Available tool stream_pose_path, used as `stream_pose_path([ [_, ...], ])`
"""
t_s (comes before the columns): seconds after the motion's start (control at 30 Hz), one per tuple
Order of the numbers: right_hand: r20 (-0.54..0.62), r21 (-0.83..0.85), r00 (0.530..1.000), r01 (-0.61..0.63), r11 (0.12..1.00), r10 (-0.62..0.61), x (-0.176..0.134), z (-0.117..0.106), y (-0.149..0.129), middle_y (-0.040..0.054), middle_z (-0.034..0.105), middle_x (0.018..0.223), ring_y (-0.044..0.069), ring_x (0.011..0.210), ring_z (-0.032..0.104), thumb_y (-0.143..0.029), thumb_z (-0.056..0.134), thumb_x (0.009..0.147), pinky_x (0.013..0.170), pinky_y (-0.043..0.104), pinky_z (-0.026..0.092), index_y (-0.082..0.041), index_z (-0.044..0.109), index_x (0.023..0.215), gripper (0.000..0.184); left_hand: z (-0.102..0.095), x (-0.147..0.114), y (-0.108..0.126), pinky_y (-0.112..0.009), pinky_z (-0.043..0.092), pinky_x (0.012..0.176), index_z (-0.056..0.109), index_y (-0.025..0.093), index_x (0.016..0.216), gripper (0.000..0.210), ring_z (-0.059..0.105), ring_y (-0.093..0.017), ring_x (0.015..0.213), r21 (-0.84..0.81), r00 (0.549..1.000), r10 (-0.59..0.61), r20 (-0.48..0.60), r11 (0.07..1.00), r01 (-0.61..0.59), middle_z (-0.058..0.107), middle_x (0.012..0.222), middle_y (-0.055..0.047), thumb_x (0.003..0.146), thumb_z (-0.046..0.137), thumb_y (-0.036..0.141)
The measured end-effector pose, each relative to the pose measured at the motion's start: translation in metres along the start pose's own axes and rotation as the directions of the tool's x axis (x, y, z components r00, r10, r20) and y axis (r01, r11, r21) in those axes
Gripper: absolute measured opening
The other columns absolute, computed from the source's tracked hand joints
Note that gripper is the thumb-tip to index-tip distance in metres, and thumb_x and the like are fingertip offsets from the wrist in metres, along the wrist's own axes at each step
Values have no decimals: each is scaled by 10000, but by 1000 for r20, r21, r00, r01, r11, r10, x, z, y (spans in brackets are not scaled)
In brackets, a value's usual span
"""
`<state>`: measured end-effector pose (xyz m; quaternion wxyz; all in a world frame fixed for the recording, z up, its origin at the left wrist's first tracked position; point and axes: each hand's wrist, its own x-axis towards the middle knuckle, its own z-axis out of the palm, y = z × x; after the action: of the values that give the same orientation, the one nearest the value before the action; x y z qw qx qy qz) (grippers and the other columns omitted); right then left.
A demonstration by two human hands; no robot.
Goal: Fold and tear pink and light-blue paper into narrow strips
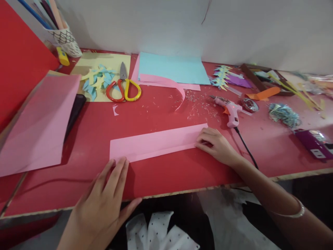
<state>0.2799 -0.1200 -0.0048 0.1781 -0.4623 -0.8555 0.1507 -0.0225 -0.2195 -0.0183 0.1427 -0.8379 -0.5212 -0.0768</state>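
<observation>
Now the left hand (102,199), fingers extended, touches the pink strip (156,142) while the right hand (217,144) pinches its right end.

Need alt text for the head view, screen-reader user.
A person's left hand and right hand touch opposite ends of a long pink paper strip on a red table. Beyond it lie scissors, light-blue paper and a pink glue gun.

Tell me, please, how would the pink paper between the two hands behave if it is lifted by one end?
The pink paper is probably light, as it looks thin. Held by one end, it would likely sag, being long and narrow. The crease along its near edge may stiffen it a little.
</observation>
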Motion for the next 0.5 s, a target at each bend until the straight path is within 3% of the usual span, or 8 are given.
stream_pose_path([
  [0.4,-38,-33,999,-40,999,39,-5,-3,5,15,454,637,135,607,408,-308,419,845,578,268,322,-183,424,610,266,4,-3,-5,-379,369,825,112,48,1371,712,467,-297,1078,-39,999,25,29,999,-24,477,1253,-175,842,303,483],
  [0.5,-34,-37,999,-43,998,41,-4,-3,5,14,445,636,136,606,399,-298,424,838,575,266,310,-184,420,603,261,-1,5,-12,-423,350,851,249,52,1332,690,504,-307,1010,-58,998,59,-10,997,-59,551,1141,-182,829,285,524],
])
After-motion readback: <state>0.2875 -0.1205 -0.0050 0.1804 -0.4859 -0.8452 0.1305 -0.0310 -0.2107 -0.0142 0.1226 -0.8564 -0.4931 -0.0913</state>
